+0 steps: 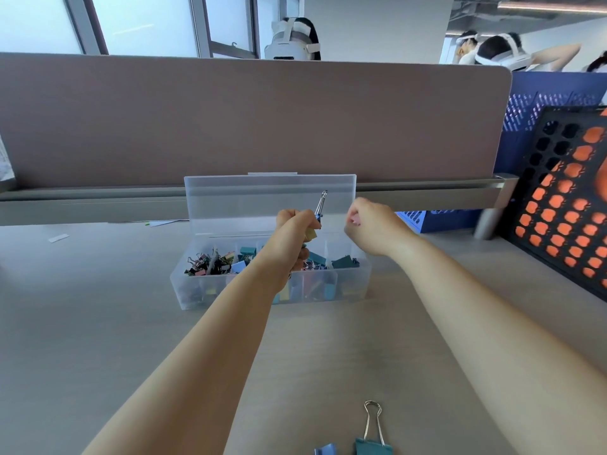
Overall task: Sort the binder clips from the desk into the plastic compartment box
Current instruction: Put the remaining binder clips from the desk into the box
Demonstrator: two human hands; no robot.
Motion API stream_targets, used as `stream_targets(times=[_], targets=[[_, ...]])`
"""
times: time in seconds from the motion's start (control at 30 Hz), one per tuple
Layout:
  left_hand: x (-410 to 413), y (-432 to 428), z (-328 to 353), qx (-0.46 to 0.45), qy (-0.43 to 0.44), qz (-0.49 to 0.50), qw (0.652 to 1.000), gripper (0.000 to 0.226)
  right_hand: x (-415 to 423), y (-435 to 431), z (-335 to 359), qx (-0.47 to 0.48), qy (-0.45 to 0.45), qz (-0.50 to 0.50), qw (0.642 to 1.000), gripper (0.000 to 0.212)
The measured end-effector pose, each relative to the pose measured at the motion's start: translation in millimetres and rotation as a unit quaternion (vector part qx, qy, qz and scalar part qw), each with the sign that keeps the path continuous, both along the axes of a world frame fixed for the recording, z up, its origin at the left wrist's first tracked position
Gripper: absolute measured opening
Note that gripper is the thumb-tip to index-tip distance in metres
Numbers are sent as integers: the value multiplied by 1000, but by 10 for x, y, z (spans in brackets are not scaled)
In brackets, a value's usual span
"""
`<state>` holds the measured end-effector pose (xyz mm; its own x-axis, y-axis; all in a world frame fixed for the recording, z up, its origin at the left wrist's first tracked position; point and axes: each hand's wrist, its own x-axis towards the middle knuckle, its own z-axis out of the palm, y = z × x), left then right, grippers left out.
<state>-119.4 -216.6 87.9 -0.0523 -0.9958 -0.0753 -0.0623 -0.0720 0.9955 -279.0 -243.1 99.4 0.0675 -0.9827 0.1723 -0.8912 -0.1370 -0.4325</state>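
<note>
A wide mauve fabric divider panel (pixel 230 119) stands across the space in front of me, with a grey metal rail (pixel 427 192) along its foot. To my right is a tilted black perforated rack (pixel 565 205) whose apple-shaped holes show orange, with a blue plastic mesh basket (pixel 538 110) behind it. Above the panel I see a person's white headset (pixel 289 41), two more headset wearers (pixel 502 54) and frosted windows (pixel 147 24). A small white paper strip (pixel 59 238) lies far left.

Premises: open-plan office. A pale work surface (pixel 98 323) backs onto a brown fabric desk divider (pixel 249 119) with a metal rail (pixel 427 188). Large framed windows (pixel 147 24) stand behind. Blue perforated file trays (pixel 542 106) stand at right. People in white headsets (pixel 292 37) occupy neighbouring desks.
</note>
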Motion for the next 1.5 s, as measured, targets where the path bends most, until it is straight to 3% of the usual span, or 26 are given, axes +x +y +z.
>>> stream_targets(times=[0.1, 0.17, 0.4, 0.57, 0.73, 0.9, 0.97, 1.27, 1.5], targets=[[-12, 5, 3, -2, -6, 1, 1000, 24, -34, 13, 96, -12, -104, 31, 994, 19], [-14, 18, 6, -5, -1, 0, 1000, 21, -26, 42, 155, 28, -119, 65, 990, 22], [-4, 34, 6, -6, -2, -1, 1000, 21, 53, 107, 149, 132, 44, 142, 980, 24], [-10, 33, 7, -10, -9, 1, 1000, 23, 14, 67, 45, 46, 140, 93, 985, 45], [-9, 34, 4, -11, -10, 2, 1000, 20, -44, 50, -15, 63, 179, 89, 978, 27], [-10, 45, 6, -16, -10, 3, 1000, 18, 19, -71, -119, -31, 194, 46, 979, 28], [-10, 51, 8, -18, -11, 2, 1000, 18, 29, -103, -161, -41, 193, 38, 980, 19], [-16, 38, -2, -20, -16, 1, 1000, 19, 10, -20, -92, 44, 158, 56, 985, 0], [-15, 46, -5, -24, -20, 0, 1000, 20, 14, -13, 7, 100, 213, 69, 970, 11]])
